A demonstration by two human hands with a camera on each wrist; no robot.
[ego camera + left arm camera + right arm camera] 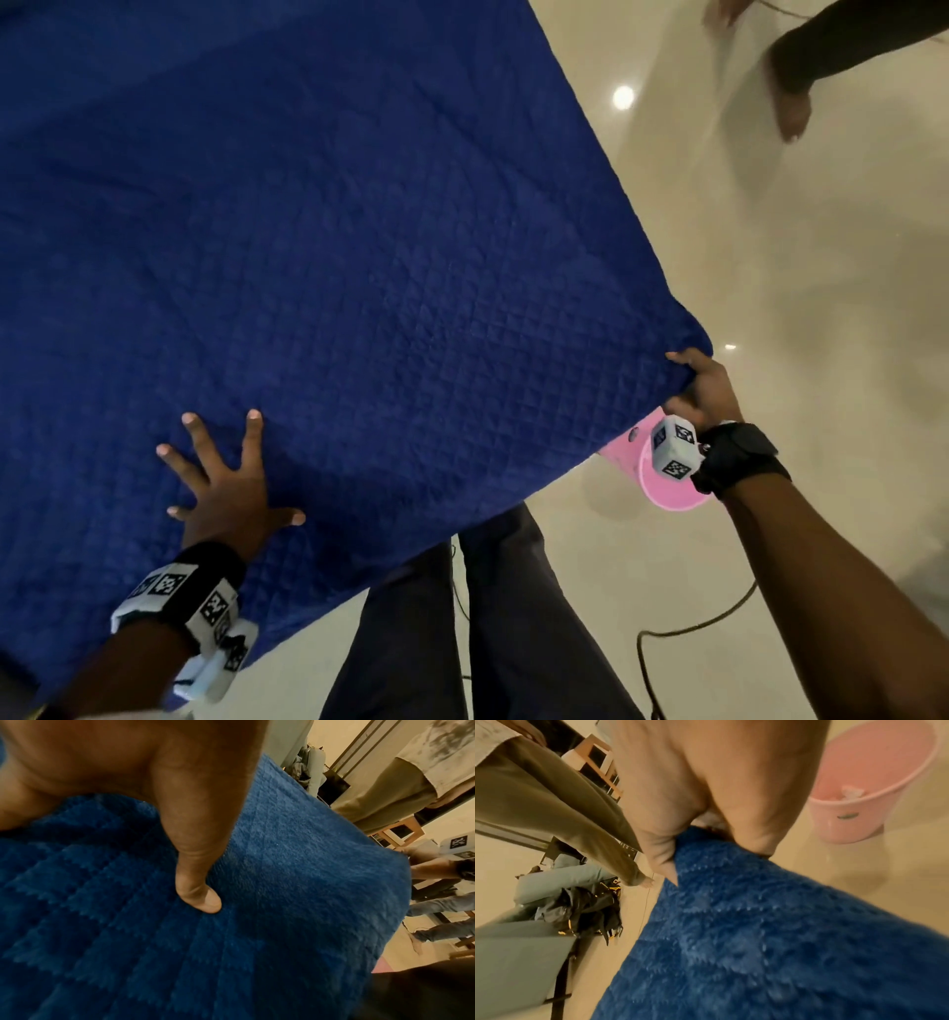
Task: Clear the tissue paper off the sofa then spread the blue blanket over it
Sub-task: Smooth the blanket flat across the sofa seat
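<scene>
The blue quilted blanket [334, 246] lies spread flat and fills most of the head view; the sofa beneath it is hidden. My left hand [226, 478] presses flat on the blanket near its front edge, fingers splayed. In the left wrist view the thumb [197, 878] rests on the blanket [282, 902]. My right hand [703, 383] grips the blanket's near right corner, fingers curled round the cloth. The right wrist view shows this hand [706, 821] bunching the blanket [757, 933]. White tissue paper [850, 793] lies inside the pink bucket [875, 787].
The pink bucket [667, 493] stands on the cream floor just under my right wrist. A dark cable [683, 632] loops on the floor by my legs [488, 632]. Another person's bare foot [793, 110] is at the top right. Bags [588, 912] and a wooden stool [598, 760] stand further off.
</scene>
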